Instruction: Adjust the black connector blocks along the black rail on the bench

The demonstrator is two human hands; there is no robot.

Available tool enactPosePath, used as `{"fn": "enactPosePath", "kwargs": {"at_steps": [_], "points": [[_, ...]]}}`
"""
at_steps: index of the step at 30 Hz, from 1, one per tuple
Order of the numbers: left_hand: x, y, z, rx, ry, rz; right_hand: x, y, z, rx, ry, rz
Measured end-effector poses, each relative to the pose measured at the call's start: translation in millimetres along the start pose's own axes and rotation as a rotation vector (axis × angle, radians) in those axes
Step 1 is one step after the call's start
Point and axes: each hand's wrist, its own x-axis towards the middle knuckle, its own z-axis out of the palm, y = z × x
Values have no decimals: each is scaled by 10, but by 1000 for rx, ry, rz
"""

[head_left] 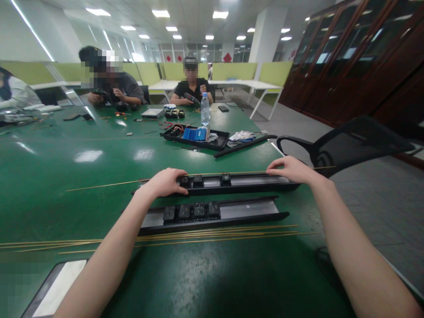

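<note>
just below centre, a thin brass-coloured rod [207,174] is laid along the far channel [232,191], both ends overhanging. it is pinched by the right hand [288,168], toward three o'clock; whether rod or channel is gripped by the left hand [165,183], toward eight, cannot be told. lining-up seems done; no fastening is seen. the near channel [247,211] and loose rods [165,238], toward six, are left untouched.

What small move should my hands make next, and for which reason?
I would perhaps ease the thin gold rod closer along the farther black rail with the right hand: it pinches the rod near the rail's right end, the left hand is at the rail by the black blocks, and the rod runs roughly lengthwise. Whether it touches the rail is unclear.
</note>
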Motion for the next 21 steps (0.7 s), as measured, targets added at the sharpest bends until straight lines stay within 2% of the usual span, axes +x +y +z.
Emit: {"fn": "enactPosePath", "kwargs": {"at_steps": [10,21], "points": [[11,-31,32,8,13,11,-32,201,-89,4,-26,51],[17,-29,30,19,10,8,-96,267,-161,-29,10,114]]}}
